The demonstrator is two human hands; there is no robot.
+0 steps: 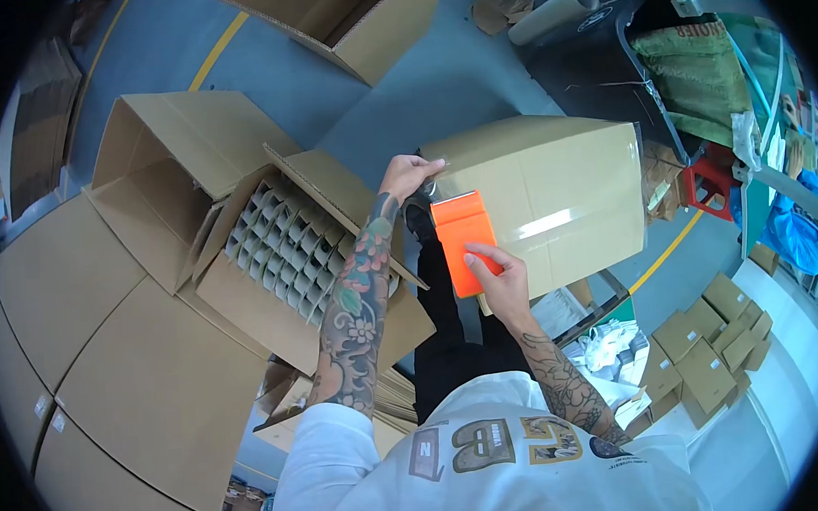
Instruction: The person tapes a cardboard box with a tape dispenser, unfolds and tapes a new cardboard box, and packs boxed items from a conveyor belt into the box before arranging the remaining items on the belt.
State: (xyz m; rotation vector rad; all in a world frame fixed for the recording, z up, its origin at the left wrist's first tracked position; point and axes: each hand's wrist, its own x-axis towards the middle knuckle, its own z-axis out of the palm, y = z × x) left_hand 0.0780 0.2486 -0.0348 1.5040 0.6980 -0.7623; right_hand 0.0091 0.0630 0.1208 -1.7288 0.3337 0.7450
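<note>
A closed cardboard box (563, 201) stands in front of me, with a shiny strip of clear tape across its side. In my right hand (503, 283) is a flat orange tool (464, 243) with a straight metallic edge at its top, held against the box's near left side. My left hand (411, 175) is at the box's left corner, thumb and index finger pinched together; what they hold, if anything, is too small to make out.
To the left, an open carton (288, 243) holds rows of divided items beside an empty open box (146, 186). Large cartons (147, 380) fill the lower left. A black bin (603, 69) and red crate (709, 182) stand upper right. Small boxes (701, 360) are stacked at right.
</note>
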